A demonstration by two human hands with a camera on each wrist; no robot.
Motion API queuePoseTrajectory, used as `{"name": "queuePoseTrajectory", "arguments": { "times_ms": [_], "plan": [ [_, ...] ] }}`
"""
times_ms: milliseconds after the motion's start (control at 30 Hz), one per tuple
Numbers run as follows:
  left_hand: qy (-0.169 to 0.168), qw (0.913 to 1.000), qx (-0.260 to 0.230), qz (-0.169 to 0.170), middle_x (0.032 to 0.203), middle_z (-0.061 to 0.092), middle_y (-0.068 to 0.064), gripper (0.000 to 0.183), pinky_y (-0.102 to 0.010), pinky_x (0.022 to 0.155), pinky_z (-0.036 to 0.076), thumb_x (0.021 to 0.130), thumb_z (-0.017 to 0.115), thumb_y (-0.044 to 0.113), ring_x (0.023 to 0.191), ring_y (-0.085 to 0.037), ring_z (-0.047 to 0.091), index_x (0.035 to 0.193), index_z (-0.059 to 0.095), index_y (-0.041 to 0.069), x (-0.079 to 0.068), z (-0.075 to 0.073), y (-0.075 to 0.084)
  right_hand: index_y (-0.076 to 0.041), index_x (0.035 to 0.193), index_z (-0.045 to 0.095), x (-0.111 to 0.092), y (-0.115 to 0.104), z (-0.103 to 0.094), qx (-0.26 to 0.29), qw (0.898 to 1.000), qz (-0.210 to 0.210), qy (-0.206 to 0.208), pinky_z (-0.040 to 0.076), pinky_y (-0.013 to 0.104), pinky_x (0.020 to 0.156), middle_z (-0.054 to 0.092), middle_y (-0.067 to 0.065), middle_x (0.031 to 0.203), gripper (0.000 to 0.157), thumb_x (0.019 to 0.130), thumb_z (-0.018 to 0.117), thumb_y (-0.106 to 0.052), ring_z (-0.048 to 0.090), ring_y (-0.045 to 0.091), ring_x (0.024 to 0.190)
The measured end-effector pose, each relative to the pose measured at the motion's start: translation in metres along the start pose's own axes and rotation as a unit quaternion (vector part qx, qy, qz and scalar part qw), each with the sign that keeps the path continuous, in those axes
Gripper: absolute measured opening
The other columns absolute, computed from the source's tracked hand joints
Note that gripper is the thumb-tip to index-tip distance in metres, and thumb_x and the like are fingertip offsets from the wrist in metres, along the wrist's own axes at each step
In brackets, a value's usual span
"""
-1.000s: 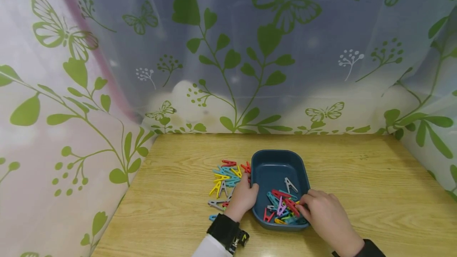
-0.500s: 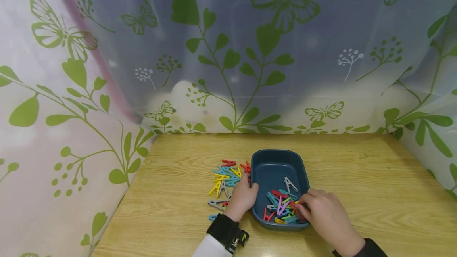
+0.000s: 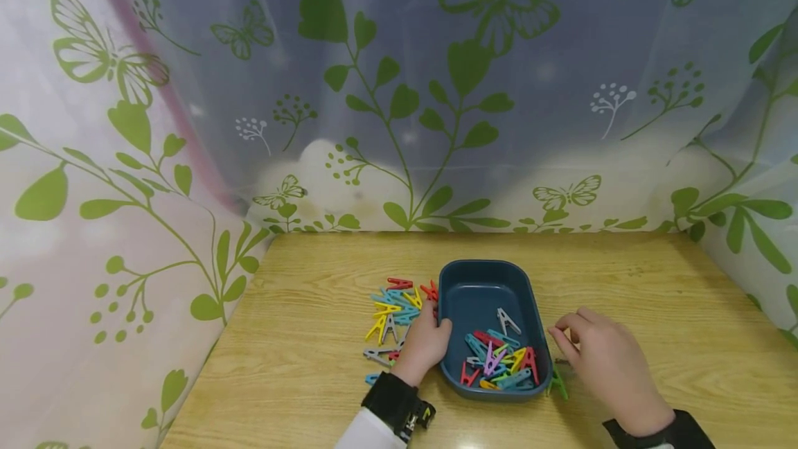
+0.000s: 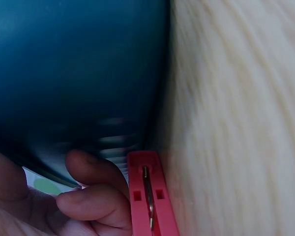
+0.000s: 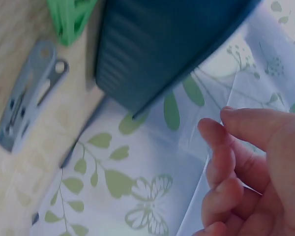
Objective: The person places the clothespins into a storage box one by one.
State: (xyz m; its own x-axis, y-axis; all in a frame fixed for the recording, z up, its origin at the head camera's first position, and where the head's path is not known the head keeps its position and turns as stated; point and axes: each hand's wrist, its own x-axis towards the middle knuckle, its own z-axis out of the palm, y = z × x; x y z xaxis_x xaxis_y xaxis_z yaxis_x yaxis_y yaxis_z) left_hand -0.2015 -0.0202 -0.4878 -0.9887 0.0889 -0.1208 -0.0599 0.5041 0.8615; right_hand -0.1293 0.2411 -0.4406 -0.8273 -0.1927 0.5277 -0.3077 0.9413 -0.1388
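A dark blue plastic box (image 3: 476, 303) stands on the table with several coloured clothespins in its near half. My left hand (image 3: 424, 345) holds the box's left side, thumb at the rim and fingers along the outer wall. In the left wrist view a pinkish-red clothespin (image 4: 152, 196) lies right beside those fingers. Just right of the box, my right hand (image 3: 607, 362) hovers with loosely bent fingers and nothing between them. A red clothespin (image 3: 530, 364) leans inside the near right corner. Outside that corner lies a green clothespin (image 3: 558, 383), with a grey clothespin (image 5: 27, 98) near it.
Left of the box lies a loose pile of clothespins, among them a yellow clothespin (image 3: 377, 329) and a dark red clothespin (image 3: 400, 284). Part of the pile is hidden by the left hand. A patterned curtain (image 3: 374, 109) hangs behind the wooden table (image 3: 623, 283).
My right hand has let go of the red clothespin in the box and moved right, off the rim. The green clothespin outside the box has come into sight. The left hand stays put.
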Motion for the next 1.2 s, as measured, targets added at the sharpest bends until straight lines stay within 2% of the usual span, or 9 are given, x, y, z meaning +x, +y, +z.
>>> {"name": "queuePoseTrajectory", "arguments": {
  "times_ms": [167, 300, 433, 600, 800, 1000, 1200],
  "plan": [
    [0.003, 1.0000, 0.001, 0.002, 0.104, 0.065, -0.013, 0.043, -0.040, 0.077, 0.052, 0.103, 0.053, 0.020, 0.091, -0.022, 0.063, 0.141, 0.048, 0.000, 0.000, -0.001, 0.000, -0.010, 0.080, 0.073, -0.002, 0.012, -0.007, -0.014, 1.000, 0.014, -0.005, 0.035, 0.025, 0.049, 0.054, -0.004, 0.067, 0.017, 0.080, 0.088, -0.018, 0.046, 0.006, 0.054],
    [0.002, 1.0000, 0.001, 0.002, 0.106, 0.065, -0.015, 0.044, -0.040, 0.078, 0.052, 0.103, 0.053, 0.020, 0.091, -0.022, 0.064, 0.141, 0.048, 0.000, 0.000, -0.001, 0.000, -0.010, 0.080, 0.072, -0.008, 0.020, -0.010, -0.018, 0.999, 0.028, -0.035, 0.035, 0.025, 0.049, 0.053, -0.003, 0.068, 0.015, 0.081, 0.086, -0.016, 0.045, 0.007, 0.055],
    [0.002, 1.0000, 0.001, 0.002, 0.107, 0.065, -0.014, 0.043, -0.040, 0.079, 0.052, 0.103, 0.052, 0.021, 0.092, -0.022, 0.063, 0.142, 0.048, 0.001, 0.001, -0.001, 0.000, -0.012, 0.081, 0.072, -0.013, 0.024, -0.008, -0.027, 0.998, 0.016, -0.063, 0.035, 0.025, 0.050, 0.051, -0.005, 0.068, 0.014, 0.081, 0.086, -0.015, 0.043, 0.005, 0.056],
    [0.004, 1.0000, 0.002, 0.004, 0.108, 0.066, -0.015, 0.043, -0.040, 0.079, 0.052, 0.103, 0.052, 0.020, 0.093, -0.022, 0.064, 0.141, 0.048, 0.000, 0.001, -0.002, 0.000, -0.016, 0.084, 0.072, -0.019, 0.025, 0.000, -0.018, 0.993, -0.006, -0.119, 0.040, 0.024, 0.053, 0.053, -0.008, 0.073, 0.017, 0.079, 0.089, -0.016, 0.048, 0.003, 0.060],
    [0.002, 1.0000, -0.001, 0.005, 0.100, 0.064, -0.013, 0.043, -0.038, 0.074, 0.050, 0.103, 0.053, 0.020, 0.089, -0.022, 0.062, 0.141, 0.048, 0.000, 0.000, -0.002, 0.000, -0.021, 0.086, 0.074, -0.024, 0.024, 0.009, -0.005, 0.981, -0.013, -0.191, 0.044, 0.024, 0.055, 0.058, -0.010, 0.079, 0.019, 0.077, 0.089, -0.017, 0.056, 0.003, 0.065],
    [0.000, 1.0000, 0.000, 0.001, 0.110, 0.066, -0.016, 0.043, -0.041, 0.080, 0.053, 0.103, 0.052, 0.020, 0.094, -0.023, 0.065, 0.141, 0.047, 0.000, 0.000, 0.000, 0.000, -0.020, 0.086, 0.074, -0.026, 0.025, 0.016, -0.009, 0.980, -0.011, -0.198, 0.045, 0.026, 0.056, 0.059, -0.008, 0.080, 0.019, 0.077, 0.088, -0.011, 0.058, 0.004, 0.065],
    [-0.002, 1.0000, -0.002, -0.006, 0.123, 0.066, -0.020, 0.043, -0.046, 0.088, 0.055, 0.104, 0.051, 0.020, 0.104, -0.025, 0.066, 0.141, 0.047, 0.000, 0.001, 0.001, 0.000, -0.022, 0.080, 0.070, -0.026, 0.026, 0.019, -0.010, 0.978, -0.013, -0.206, 0.042, 0.025, 0.055, 0.055, -0.010, 0.076, 0.021, 0.079, 0.087, -0.010, 0.051, 0.001, 0.062]
  ]
}}
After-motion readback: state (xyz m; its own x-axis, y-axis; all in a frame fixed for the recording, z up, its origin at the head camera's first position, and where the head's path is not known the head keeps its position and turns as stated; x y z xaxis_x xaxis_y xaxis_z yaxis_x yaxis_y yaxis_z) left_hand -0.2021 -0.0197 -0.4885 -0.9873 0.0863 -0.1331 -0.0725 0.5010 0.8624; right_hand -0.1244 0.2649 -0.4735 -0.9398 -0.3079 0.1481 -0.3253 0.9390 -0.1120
